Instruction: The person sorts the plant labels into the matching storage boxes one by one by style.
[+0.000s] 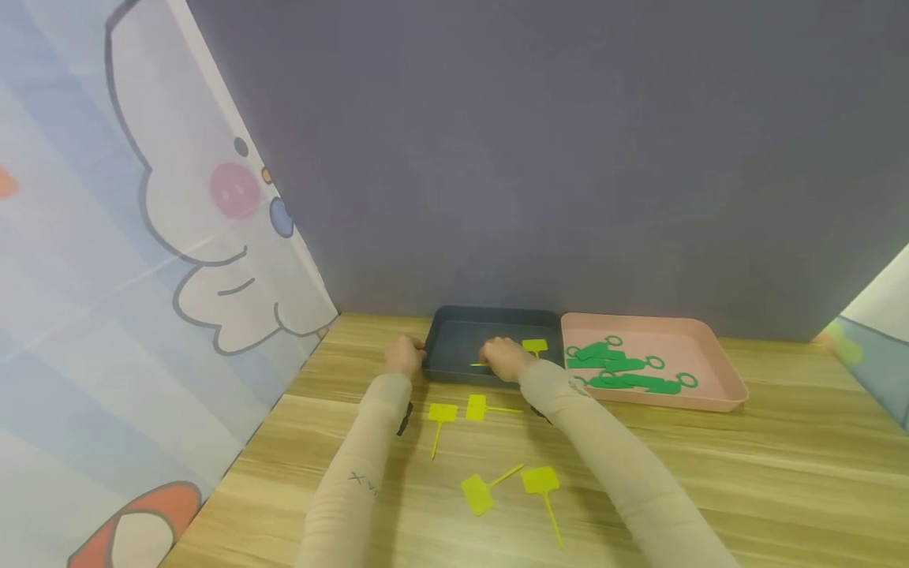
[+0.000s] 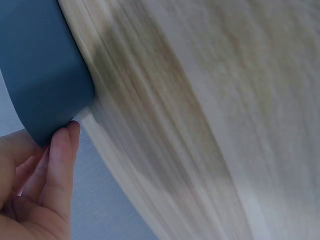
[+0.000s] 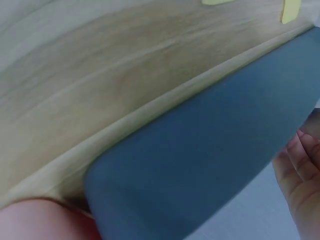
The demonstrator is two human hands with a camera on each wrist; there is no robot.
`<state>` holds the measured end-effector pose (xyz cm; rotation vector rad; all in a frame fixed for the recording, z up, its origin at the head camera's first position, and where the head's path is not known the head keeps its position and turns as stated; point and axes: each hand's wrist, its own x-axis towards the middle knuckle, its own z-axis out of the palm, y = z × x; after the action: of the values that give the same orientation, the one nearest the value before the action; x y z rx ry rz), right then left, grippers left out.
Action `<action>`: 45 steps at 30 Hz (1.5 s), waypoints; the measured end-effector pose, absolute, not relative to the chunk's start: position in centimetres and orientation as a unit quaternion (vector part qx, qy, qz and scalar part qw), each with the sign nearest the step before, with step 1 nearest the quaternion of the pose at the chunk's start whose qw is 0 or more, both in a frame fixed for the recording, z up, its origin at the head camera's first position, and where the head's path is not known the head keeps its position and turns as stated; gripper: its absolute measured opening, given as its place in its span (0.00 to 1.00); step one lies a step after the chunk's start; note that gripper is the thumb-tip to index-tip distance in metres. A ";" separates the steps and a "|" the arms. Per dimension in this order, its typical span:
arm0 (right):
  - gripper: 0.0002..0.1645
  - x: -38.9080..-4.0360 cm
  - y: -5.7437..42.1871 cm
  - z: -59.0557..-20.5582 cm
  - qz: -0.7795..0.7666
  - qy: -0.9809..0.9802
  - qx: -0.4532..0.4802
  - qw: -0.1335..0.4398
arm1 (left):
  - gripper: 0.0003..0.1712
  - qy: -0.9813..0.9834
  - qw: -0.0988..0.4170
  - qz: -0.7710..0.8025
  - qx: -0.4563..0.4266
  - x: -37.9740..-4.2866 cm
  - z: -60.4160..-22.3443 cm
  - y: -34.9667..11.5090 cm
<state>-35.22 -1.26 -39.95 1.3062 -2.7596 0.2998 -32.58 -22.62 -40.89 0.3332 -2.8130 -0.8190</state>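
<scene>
A dark blue-grey tray stands at the back of the wooden table. My left hand is at its left side; in the left wrist view the fingers grip the rim near a corner. My right hand is over the inside of this tray with curled fingers, and a thin yellow plant label stem sticks out at the fingertips. The rest of that label is hidden by the hand. Another yellow plant label lies in the tray behind the right hand. In the right wrist view, the tray's wall hides the fingertips.
A pink tray adjoins on the right, with several green ring-ended tags inside. Yellow plant labels lie scattered on the table between my forearms. A grey panel rises behind both trays.
</scene>
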 end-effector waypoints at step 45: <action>0.11 -35.4 -2.8 -41.5 0.100 -0.915 0.391 0.015 | 0.12 -0.950 0.110 -0.268 0.118 -32.7 -41.3 -22.3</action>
<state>-35.43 -2.83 -41.54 1.2159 -2.8471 0.3112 -32.68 -22.34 -41.30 0.3460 -2.7910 -0.7890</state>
